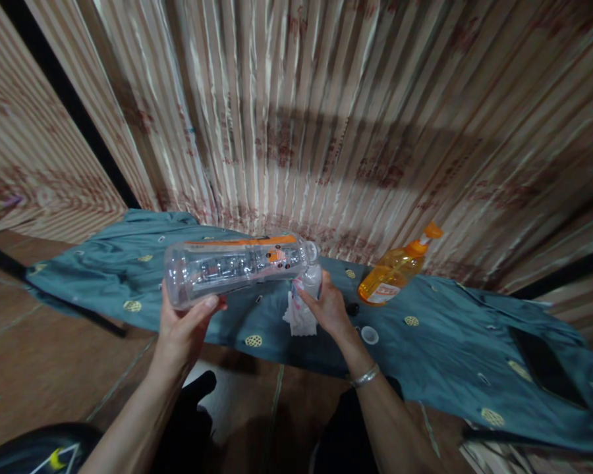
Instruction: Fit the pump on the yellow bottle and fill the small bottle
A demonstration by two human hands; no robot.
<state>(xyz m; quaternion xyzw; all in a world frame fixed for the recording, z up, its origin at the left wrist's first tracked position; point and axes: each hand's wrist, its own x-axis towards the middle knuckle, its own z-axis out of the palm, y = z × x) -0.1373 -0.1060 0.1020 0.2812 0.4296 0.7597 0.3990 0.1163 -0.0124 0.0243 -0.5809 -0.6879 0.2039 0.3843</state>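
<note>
A large clear bottle (237, 266) is held sideways by the left grip (180, 329) and a small bottle (310, 282) by the right grip (330, 308), right of which an amber bottle (393, 273) is seen.

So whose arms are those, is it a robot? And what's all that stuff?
No robot here! Those are a person's own bare hands. There's just one picture, taken by a camera worn on that person's head, looking forward and down.

The left hand holds a big clear bottle sideways. Its mouth is right by the top of a small bottle, which the right hand holds. Some white paper shows just below that.

On the blue-green cloth you can see an orange pump bottle, a small round white thing and a dark flat thing that looks like a phone. Behind hangs a striped curtain.
</note>
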